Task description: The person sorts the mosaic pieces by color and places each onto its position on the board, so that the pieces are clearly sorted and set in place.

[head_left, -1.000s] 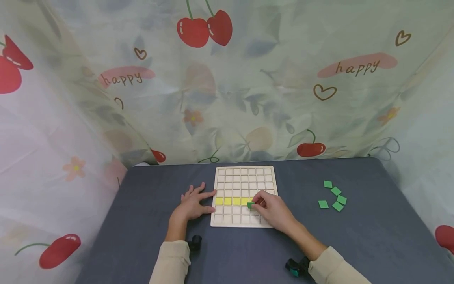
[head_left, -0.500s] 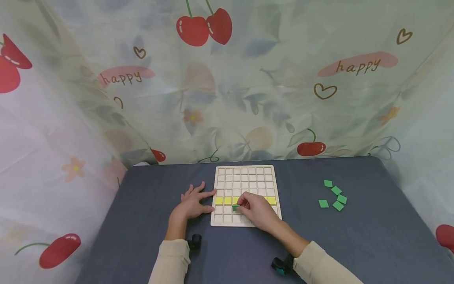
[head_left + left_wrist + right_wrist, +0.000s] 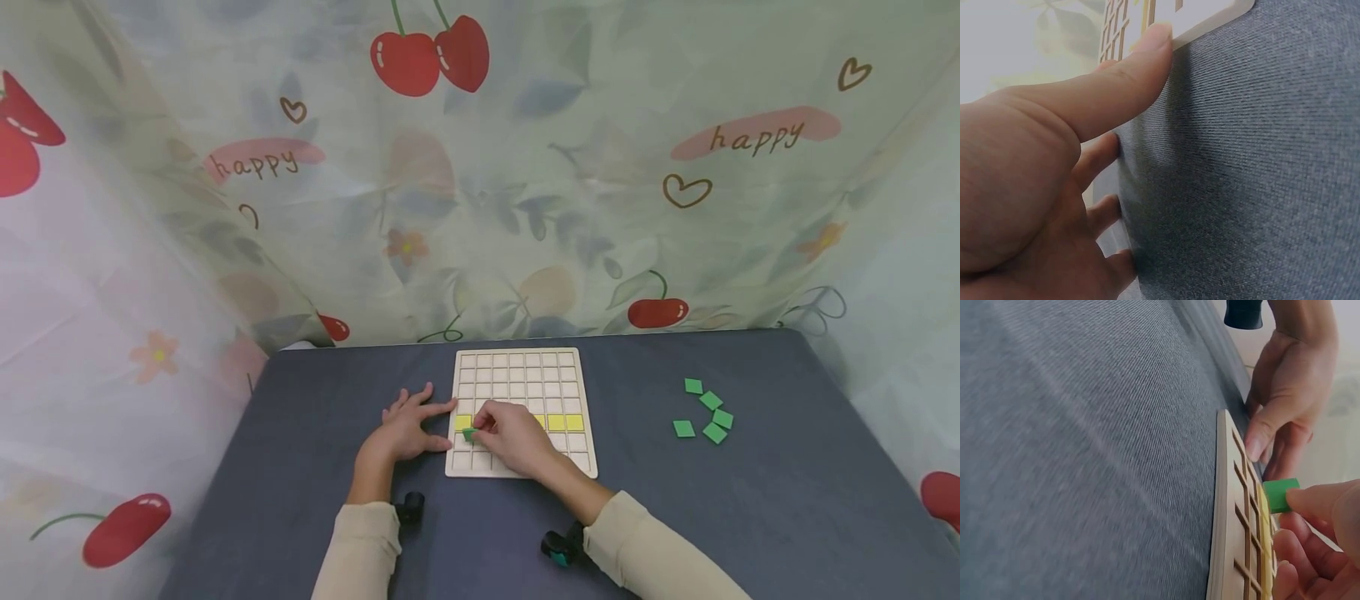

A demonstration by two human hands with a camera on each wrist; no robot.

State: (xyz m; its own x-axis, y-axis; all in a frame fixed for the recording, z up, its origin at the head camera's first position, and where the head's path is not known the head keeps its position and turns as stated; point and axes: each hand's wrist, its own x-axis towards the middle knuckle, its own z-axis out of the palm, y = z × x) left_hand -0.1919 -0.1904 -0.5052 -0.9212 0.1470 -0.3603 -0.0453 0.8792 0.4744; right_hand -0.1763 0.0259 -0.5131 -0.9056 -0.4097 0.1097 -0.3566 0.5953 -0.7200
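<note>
A pale wooden grid board (image 3: 517,464) lies on the dark table, with a row of yellow square tiles (image 3: 556,422) across it. My right hand (image 3: 517,439) pinches a green square tile (image 3: 1280,495) between thumb and fingers, close over the board's left end, just below the leftmost yellow tile. Several yellow tiles are hidden behind that hand in the head view. My left hand (image 3: 402,432) rests at the board's left edge with fingers spread. Its thumb (image 3: 1129,78) touches the edge in the left wrist view, and the other fingertips are down on the cloth.
Several loose green tiles (image 3: 711,401) lie on the table to the right of the board. A grey-blue cloth covers the table (image 3: 315,400). Patterned curtains (image 3: 487,208) hang behind it and at both sides. Each wrist wears a small black camera (image 3: 411,507).
My right hand has moved left along the board with the green tile, from right of its middle to its left end, uncovering yellow tiles on the right. The left hand has stayed put.
</note>
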